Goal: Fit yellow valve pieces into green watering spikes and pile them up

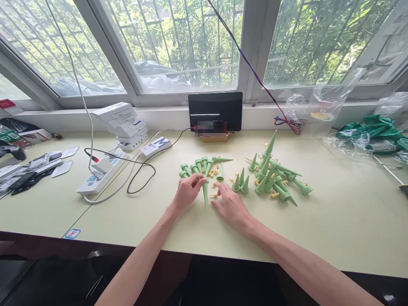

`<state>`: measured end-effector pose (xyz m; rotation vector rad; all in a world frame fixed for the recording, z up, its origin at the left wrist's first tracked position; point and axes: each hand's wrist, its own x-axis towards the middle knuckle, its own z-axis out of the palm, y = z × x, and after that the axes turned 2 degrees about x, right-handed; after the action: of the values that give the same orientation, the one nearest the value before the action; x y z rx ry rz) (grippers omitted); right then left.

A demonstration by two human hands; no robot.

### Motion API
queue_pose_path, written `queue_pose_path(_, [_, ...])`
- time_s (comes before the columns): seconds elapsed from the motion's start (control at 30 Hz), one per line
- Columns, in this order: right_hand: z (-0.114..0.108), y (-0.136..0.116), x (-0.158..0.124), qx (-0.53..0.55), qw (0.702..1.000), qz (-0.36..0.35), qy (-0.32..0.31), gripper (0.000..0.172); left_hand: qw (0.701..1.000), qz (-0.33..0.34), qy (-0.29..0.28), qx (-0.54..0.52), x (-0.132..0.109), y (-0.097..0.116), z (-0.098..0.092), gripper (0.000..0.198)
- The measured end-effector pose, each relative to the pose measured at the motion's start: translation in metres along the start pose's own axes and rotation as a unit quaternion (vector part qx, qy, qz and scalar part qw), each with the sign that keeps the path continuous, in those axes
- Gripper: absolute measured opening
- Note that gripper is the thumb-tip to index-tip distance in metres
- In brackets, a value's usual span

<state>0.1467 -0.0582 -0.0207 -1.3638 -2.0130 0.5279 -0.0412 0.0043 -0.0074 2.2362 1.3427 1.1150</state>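
My left hand [188, 190] pinches a green plastic watering spike [205, 196] by its wide top, the point turned toward me. To its right my right hand [231, 204] has thumb and fingers apart around a small yellow valve piece [214, 195] lying on the table; I cannot tell whether it is touched. Just beyond my hands, several green spikes [197, 163] lie in a fan, with loose yellow pieces [214, 172] beside them. One spike [219, 173] stands upright past my right hand. A larger heap of green spikes [270, 178], mixed with yellow pieces, spreads to the right.
A black tablet [215, 108] and a phone lean by the window. Left of them are stacked white boxes [123, 123], a flat box [156, 146] and a power strip [102, 174] with trailing cables. Plastic bags [369, 131] crowd the right back; phone parts [35, 168] lie far left.
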Motion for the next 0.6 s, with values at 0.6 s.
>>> queue_pose_path(0.6, [-0.002, -0.002, -0.004, 0.186, 0.974, -0.079, 0.105, 0.025, 0.998, 0.043, -0.026, -0.025, -0.004, 0.014, 0.002, 0.038])
